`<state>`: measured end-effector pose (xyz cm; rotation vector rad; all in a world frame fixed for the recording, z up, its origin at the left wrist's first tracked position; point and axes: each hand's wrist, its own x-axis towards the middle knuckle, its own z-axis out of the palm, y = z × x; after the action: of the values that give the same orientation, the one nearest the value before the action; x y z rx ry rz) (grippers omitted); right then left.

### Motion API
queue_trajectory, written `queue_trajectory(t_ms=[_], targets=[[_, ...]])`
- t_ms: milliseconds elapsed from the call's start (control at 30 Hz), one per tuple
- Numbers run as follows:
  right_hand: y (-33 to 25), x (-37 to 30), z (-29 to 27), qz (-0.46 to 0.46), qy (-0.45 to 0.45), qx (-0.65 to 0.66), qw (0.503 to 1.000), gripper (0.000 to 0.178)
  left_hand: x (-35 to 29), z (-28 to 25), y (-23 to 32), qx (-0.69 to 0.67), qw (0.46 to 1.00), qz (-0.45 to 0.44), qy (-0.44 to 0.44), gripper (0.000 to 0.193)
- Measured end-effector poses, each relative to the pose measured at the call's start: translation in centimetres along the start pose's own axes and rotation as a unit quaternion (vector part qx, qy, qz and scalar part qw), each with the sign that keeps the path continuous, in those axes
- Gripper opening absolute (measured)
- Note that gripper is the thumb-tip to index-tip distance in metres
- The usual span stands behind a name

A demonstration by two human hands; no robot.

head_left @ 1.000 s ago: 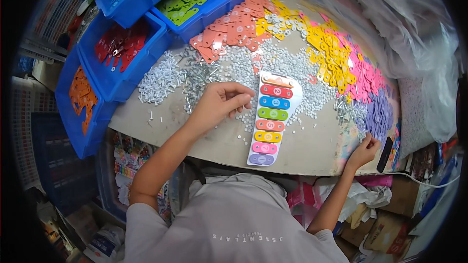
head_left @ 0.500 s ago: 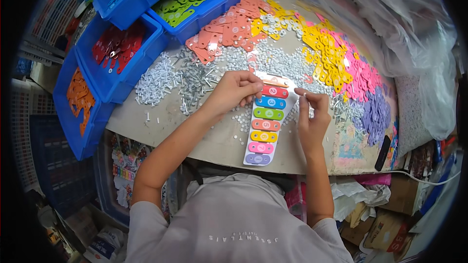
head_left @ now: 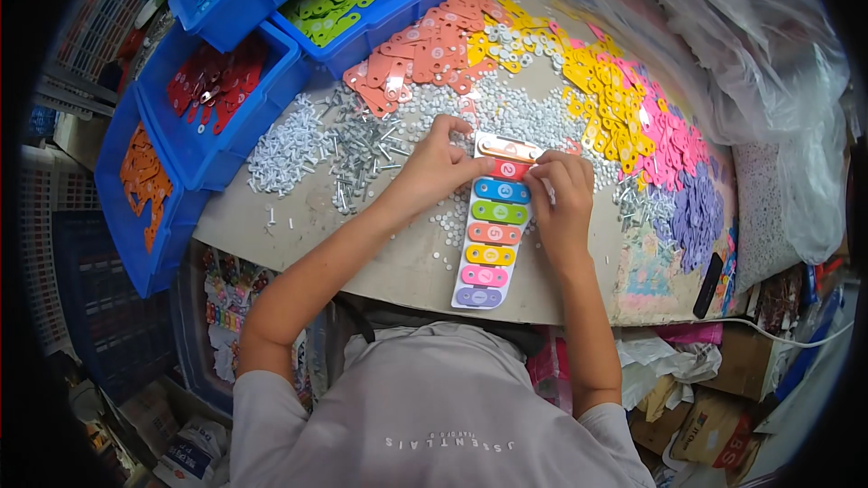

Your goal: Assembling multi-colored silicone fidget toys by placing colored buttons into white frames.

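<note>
A toy xylophone (head_left: 467,258) with a white base and a column of coloured bars lies tilted on the table in front of me. At its upper left edge is my left hand (head_left: 440,167), the thumb pressed on the left end of the red bar (head_left: 509,170) and the index finger stretched toward the top orange bar (head_left: 508,148). My right hand (head_left: 565,208) is closed at the red bar's right end, fingertips together. Whatever small piece it may pinch is hidden. Below run blue, green, coral, yellow, pink and purple bars.
Blue bins (head_left: 217,163) at the left hold red, orange and green bars. Piles of screws (head_left: 366,149), white caps (head_left: 520,104), coral bars (head_left: 420,54), yellow bars (head_left: 601,99) and purple bars (head_left: 696,217) ring the xylophone. A black bar-shaped object (head_left: 709,286) lies at the right edge.
My right hand has moved left from beside the xylophone, where it pinched a small white piece, onto the red bar's right end. My left thumb now reaches onto the red bar, index finger raised outward.
</note>
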<state>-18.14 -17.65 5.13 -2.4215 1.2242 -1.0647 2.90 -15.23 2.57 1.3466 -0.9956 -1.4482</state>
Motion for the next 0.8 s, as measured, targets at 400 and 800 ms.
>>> queue_trajectory(t_ms=[400,800], targets=[[3.5,2.1,-1.4,0.347,-0.288,0.165,0.877,0.037,2.6,-1.4,0.9,0.116,0.986,-0.045,-0.111,0.042],[4.1,1.7,-0.8,0.341,-0.268,0.171,0.885,0.046,2.8,-0.8,-0.8,0.175,0.983,0.022,-0.058,0.032]])
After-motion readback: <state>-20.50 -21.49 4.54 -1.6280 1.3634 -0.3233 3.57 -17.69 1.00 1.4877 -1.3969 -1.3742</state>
